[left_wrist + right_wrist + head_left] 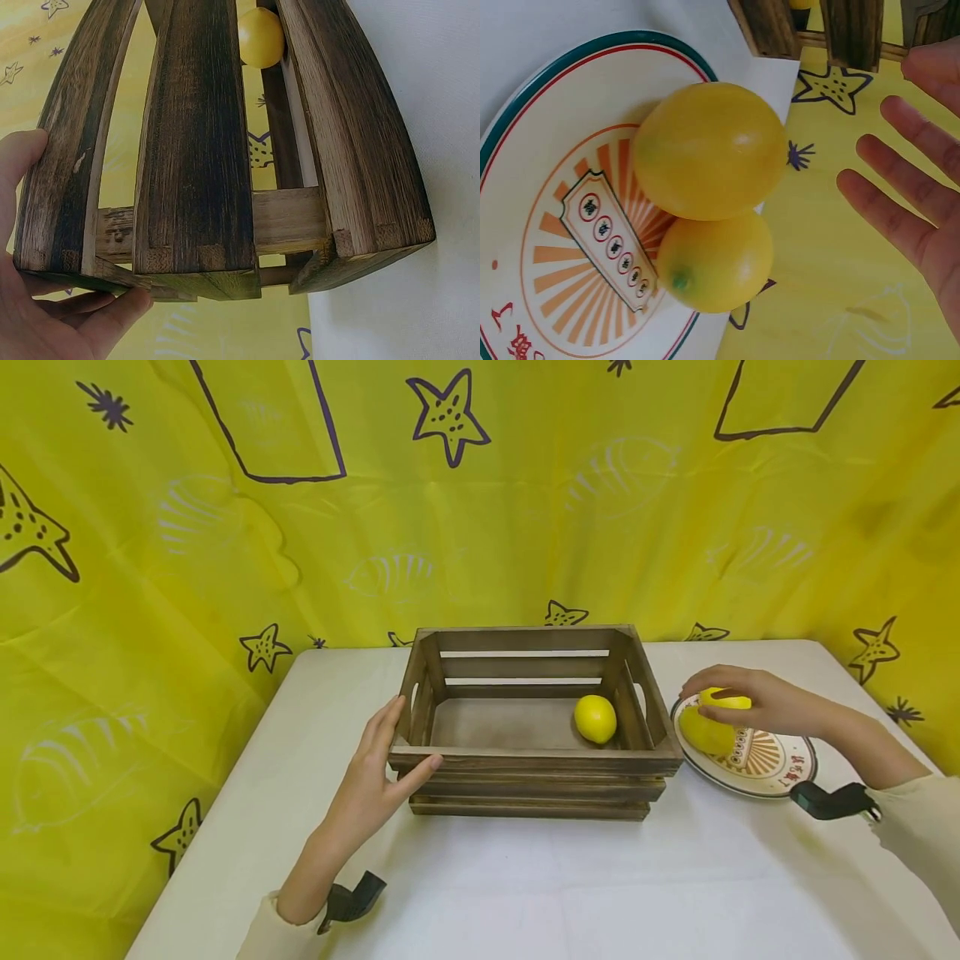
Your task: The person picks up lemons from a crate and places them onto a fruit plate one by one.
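A brown slatted wooden crate [525,766] stands mid-table with one lemon [596,719] inside, near its right end. My left hand [367,777] grips the crate's front left corner. The thumb lies on the front slat, and the other fingers are round the left end, as the left wrist view also shows. On the patterned plate [780,768] to the right, a larger lemon [709,150] touches a smaller lemon [716,262] with a greenish tip. Above them hovers my right hand [772,697], fingers spread and holding nothing; the right wrist view shows it apart from both.
White cloth covers the table [510,885]. Behind and beside it hangs a yellow curtain [495,543] with starfish and fish drawings. The plate sits close against the crate's right end. Each wrist wears a dark band mount [352,900].
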Tool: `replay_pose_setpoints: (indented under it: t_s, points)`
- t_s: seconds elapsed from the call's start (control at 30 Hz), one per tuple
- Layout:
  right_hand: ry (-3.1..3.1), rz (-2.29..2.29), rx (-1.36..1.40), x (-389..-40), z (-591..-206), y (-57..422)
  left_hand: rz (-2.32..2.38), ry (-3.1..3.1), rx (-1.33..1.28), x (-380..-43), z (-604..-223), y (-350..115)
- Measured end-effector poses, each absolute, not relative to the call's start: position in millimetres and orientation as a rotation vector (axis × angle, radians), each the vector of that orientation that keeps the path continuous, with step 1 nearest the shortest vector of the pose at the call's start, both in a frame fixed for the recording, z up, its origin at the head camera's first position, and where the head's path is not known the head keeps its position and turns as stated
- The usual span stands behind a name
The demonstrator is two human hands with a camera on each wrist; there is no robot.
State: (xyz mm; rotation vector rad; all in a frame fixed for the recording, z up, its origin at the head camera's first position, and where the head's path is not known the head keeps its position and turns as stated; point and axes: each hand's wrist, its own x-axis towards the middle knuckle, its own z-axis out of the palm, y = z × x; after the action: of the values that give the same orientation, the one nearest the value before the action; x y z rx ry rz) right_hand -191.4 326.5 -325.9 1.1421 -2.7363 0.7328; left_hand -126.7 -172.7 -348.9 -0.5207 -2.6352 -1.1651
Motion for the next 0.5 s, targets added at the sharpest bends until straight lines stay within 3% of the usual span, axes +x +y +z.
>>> replay_pose_setpoints:
  t_s: [0.5]
  points:
    - [-2.626,1.097,1.051,-187,-298,296,-1.156,-2.633,-0.521,-127,-351,-173]
